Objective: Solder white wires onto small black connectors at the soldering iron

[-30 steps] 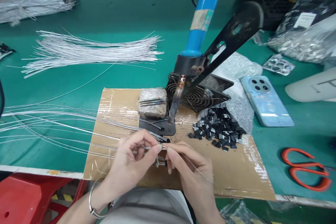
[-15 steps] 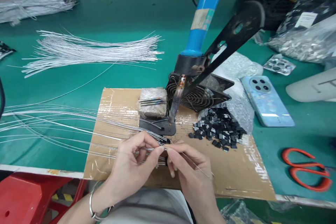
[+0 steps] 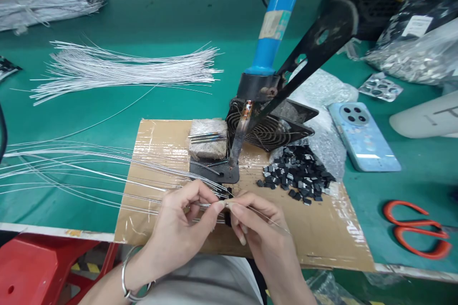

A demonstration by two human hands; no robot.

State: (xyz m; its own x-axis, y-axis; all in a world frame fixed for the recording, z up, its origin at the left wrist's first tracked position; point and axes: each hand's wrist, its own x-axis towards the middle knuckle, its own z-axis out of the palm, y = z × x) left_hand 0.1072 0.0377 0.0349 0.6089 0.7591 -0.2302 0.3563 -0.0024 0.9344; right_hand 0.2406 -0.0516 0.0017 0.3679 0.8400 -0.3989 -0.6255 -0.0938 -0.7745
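Observation:
My left hand pinches thin white wires that run in from the left. Fingertip to fingertip with it, my right hand pinches a thin wire whose end trails right over my fingers. What lies between the fingertips is too small to make out. Small black pieces sit on wire ends just behind my fingers. Above the hands hangs a blue soldering iron, its tip over a dark metal plate. Loose black pieces lie heaped to the right on the cardboard.
A fan and a wrapped block stand behind the plate. To the right lie a phone and orange-handled scissors. A white wire bundle lies at the back left, a red stool below.
My right hand has shifted slightly right and its fingers have turned a little. My left hand has hardly moved.

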